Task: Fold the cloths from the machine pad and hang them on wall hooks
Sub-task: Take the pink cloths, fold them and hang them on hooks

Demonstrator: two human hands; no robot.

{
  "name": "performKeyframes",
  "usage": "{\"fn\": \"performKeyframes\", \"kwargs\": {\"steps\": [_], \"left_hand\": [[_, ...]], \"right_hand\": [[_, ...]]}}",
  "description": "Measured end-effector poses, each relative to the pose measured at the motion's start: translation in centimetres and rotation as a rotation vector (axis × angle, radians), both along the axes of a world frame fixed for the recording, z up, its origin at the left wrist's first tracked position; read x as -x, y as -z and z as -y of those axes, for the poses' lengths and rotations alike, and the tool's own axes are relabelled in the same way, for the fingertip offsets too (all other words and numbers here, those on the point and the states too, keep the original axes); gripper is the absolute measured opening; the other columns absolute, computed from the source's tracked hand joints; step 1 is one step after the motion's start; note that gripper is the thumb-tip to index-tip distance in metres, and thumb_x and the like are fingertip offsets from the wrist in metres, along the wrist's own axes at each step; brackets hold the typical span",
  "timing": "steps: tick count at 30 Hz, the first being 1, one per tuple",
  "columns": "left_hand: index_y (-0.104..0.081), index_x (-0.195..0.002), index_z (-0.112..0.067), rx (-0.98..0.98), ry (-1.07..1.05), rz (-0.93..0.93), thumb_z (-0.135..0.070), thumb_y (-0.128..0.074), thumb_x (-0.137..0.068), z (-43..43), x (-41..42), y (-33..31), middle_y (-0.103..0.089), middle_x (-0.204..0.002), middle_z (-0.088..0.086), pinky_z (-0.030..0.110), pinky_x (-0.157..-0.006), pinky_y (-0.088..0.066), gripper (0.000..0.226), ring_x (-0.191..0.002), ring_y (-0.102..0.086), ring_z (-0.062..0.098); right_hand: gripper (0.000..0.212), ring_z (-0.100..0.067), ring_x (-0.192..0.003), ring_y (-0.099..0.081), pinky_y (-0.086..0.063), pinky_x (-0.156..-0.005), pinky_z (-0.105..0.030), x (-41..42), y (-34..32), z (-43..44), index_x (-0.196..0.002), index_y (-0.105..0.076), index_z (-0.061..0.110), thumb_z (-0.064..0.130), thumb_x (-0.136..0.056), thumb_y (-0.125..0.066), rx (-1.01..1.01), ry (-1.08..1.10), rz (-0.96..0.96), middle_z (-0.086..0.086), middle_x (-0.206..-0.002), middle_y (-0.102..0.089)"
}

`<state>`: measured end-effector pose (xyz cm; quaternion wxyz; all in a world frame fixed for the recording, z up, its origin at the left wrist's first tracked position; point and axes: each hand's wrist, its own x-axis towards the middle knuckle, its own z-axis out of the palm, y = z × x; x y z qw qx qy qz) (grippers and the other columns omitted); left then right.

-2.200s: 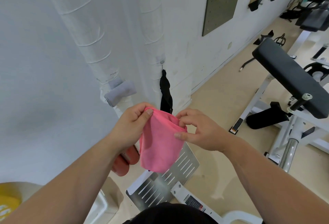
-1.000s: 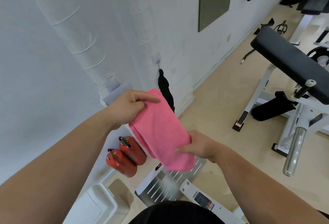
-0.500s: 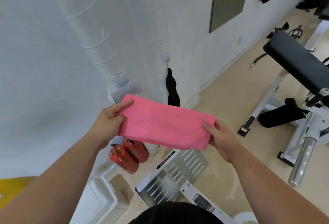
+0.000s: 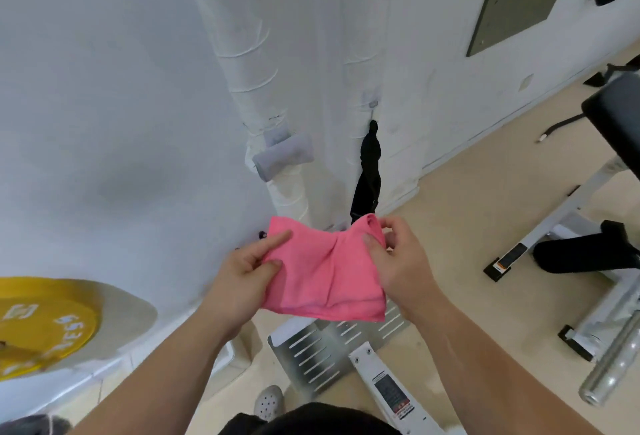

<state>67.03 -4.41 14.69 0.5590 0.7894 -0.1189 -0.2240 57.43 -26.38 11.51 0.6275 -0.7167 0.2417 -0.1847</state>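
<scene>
pink cloth (image 4: 329,272): in the air between your two hands, in front of the white wall (image 4: 104,88) and below the hooks. it is folded into several layers. the top edge is bunched toward the right, and the lower edge hangs free above the metal footplate (image 4: 322,355).
left hand (image 4: 242,275): fingers (image 4: 277,239) closed on the cloth's left end, forefinger and thumb on top. the other fingers are hidden under the fabric.
right hand (image 4: 401,261): pinches the puckered upper right corner between thumb and curled fingers.
step (judgement): the fold looks nearly done. hanging is not yet done.
wall hook (image 4: 372,103): small and grey, on the right pipe, just above the black cloth (image 4: 369,175). cannot tell whether the black cloth hangs from it.
grey cloth (image 4: 284,156): rolled, at the left pipe, above the pink one.
risk 1: the layers could slide apart when you free one hand to reach up. cause: only the ends are pinched and the middle sags.
risk 2: the bunched corner makes a thick wad. on a small hook it may not seat, and the cloth could drop to the floor.
risk 3: your right hand is close in front of the black cloth, so a reach upward could brush it loose.
risk 4: if that hook is already taken, a second cloth may crowd it.
</scene>
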Motion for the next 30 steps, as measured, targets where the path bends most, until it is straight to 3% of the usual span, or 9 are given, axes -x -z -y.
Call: {"fn": "performKeyframes", "kwargs": {"steps": [5, 9, 13, 16, 18, 21, 23, 26, 30], "left_hand": [[-0.067, -0.129, -0.042, 0.046, -0.009, 0.0, -0.025, -0.065, -0.096, -0.6, -0.3, 0.0, -0.067, -0.131, -0.018, 0.041, -0.113, -0.045, 0.037, -0.125, -0.059, 0.003], [-0.064, -0.134, -0.038, 0.19, 0.035, -0.054, -0.037, -0.073, -0.088, -1.0, -1.5, -1.0, -0.075, -0.119, -0.006, 0.038, -0.092, -0.059, 0.047, -0.108, -0.071, 0.012], [-0.07, -0.121, -0.04, 0.272, 0.035, -0.048, -0.024, -0.08, -0.081, -2.3, -4.5, -1.3, -0.079, -0.101, -0.003, 0.028, -0.07, -0.058, 0.043, -0.088, -0.074, 0.01], [-0.073, -0.119, -0.038, 0.208, 0.055, 0.047, -0.02, -0.083, -0.08, -4.4, -8.1, -0.7, -0.079, -0.101, -0.005, 0.034, -0.078, -0.059, 0.044, -0.09, -0.074, 0.012], [-0.075, -0.113, -0.04, 0.19, 0.09, 0.07, -0.012, -0.065, -0.083, -6.0, -10.8, -0.2, -0.079, -0.096, -0.007, 0.033, -0.079, -0.057, 0.043, -0.086, -0.071, 0.01], [-0.077, -0.108, -0.033, 0.199, 0.198, 0.005, 0.016, -0.052, -0.086, -8.1, -14.1, -1.4, -0.078, -0.093, -0.007, 0.029, -0.074, -0.055, 0.059, -0.082, -0.069, 0.009], [-0.071, -0.116, -0.026, 0.231, 0.311, -0.075, 0.023, -0.049, -0.086, -9.5, -16.1, -2.8, -0.079, -0.1, -0.001, 0.026, -0.073, -0.057, 0.061, -0.087, -0.072, 0.011], [-0.057, -0.13, -0.031, 0.218, 0.469, -0.139, 0.015, -0.055, -0.085, -11.1, -19.5, -4.1, -0.076, -0.102, 0.014, 0.033, -0.069, -0.055, 0.065, -0.082, -0.071, 0.023], [-0.054, -0.137, -0.033, 0.282, 0.346, -0.341, -0.02, -0.069, -0.08, -12.7, -23.2, -3.4, -0.07, -0.089, 0.015, 0.034, -0.068, -0.048, 0.06, -0.076, -0.061, 0.027]], "right_hand": [[0.011, -0.03, -0.082, -0.069, -0.057, -0.076, -0.055, -3.5, -1.2, -5.4, -0.103, -0.058, 0.03, 0.032, -0.095, -0.065, -0.048, -0.1, 0.048, -0.007, -0.089, -0.07], [0.016, -0.022, -0.097, -0.071, -0.057, -0.088, -0.051, -6.3, -2.7, -9.2, -0.11, -0.06, 0.03, 0.031, -0.094, -0.062, -0.093, -0.15, 0.07, -0.002, -0.102, -0.072], [0.027, -0.01, -0.11, -0.068, -0.054, -0.1, -0.038, -9.1, -4.1, -11.9, -0.124, -0.062, 0.03, 0.019, -0.104, -0.048, -0.124, -0.18, 0.035, 0.005, -0.116, -0.072], [0.037, -0.011, -0.099, -0.07, -0.057, -0.089, -0.034, -11.2, -4.8, -13.4, -0.127, -0.063, 0.03, 0.007, -0.105, -0.045, -0.118, -0.268, 0.018, 0.005, -0.106, -0.074], [0.036, -0.005, -0.094, -0.068, -0.055, -0.086, -0.032, -12.7, -4.7, -14.0, -0.123, -0.064, 0.035, 0.011, -0.097, -0.058, 0.088, -0.21, -0.016, 0.011, -0.099, -0.071], [0.052, -0.001, -0.116, -0.055, -0.045, -0.099, -0.024, -14.7, -4.6, -14.2, -0.128, -0.055, 0.036, 0.042, -0.08, -0.074, 0.459, -0.069, -0.068, 0.016, -0.121, -0.058], [0.071, 0.003, -0.127, -0.049, -0.039, -0.106, -0.019, -15.8, -5.6, -14.2, -0.138, -0.041, 0.048, 0.053, -0.077, -0.076, 0.385, -0.195, -0.105, 0.021, -0.132, -0.054], [0.069, -0.004, -0.107, -0.067, -0.052, -0.096, -0.026, -17.3, -7.3, -14.6, -0.142, -0.032, 0.059, 0.036, -0.091, -0.072, 0.162, -0.412, -0.143, 0.011, -0.111, -0.072], [0.056, -0.022, -0.086, -0.073, -0.06, -0.08, -0.034, -19.0, -7.8, -16.3, -0.139, -0.042, 0.052, 0.017, -0.1, -0.061, -0.076, -0.296, -0.074, -0.014, -0.097, -0.076]]}}
